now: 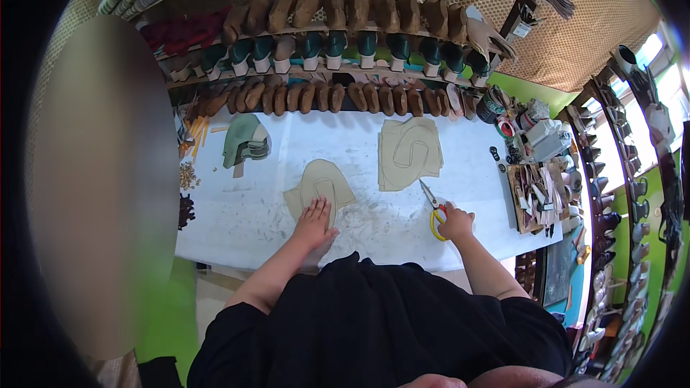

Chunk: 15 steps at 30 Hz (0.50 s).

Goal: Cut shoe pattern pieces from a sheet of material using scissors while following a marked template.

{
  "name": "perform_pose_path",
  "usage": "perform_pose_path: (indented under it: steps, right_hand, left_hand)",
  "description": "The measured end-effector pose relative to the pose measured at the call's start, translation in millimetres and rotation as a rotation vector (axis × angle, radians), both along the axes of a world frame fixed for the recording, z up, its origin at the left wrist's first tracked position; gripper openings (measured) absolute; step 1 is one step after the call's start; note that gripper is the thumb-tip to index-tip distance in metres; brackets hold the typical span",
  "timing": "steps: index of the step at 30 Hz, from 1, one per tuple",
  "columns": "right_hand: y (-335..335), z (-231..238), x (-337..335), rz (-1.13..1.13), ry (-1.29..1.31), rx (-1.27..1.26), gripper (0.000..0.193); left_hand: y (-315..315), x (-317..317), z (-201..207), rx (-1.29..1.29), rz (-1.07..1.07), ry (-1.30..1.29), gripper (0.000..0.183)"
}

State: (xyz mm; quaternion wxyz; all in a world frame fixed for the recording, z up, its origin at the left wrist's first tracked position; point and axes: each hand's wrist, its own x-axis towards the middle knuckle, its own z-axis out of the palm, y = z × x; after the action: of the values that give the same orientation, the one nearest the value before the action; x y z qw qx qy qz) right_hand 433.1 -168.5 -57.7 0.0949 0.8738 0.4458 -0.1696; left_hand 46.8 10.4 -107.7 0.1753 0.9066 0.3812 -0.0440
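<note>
My left hand (314, 221) lies flat with its fingers stretched out on a beige sheet cut with a rounded top (321, 171). Outlines are drawn on that sheet, and its wider corners show at both sides. At the right, my right hand (456, 222) has its fingers around the handles of a pair of scissors (434, 208) with yellow and red loops. The blades point up and to the left, towards a second beige sheet (388, 136) that bears a curved outline. The scissors' tip is close to that sheet's lower edge.
Green-grey cut pieces (246, 138) are stacked at the left of the white table (287, 133). Yellow sticks (195, 136) lie beyond the left edge pieces. A board of tools and scraps (535, 197) stands at the right. Shelves of shoe lasts (334, 43) line the back.
</note>
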Motion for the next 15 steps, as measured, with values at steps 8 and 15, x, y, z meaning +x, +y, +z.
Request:
perform_pose_path:
  steps: [8, 15]
  right_hand:
    - [-7, 1, -6, -0.1, 0.201, -0.085, 0.057]
    - [-15, -16, -22, -0.336, 0.796, 0.126, 0.07]
  left_hand:
    - [-5, -2, -12, 0.036, 0.017, -0.008, 0.088]
    - [-3, -3, -20, 0.05, 0.003, -0.017, 0.087]
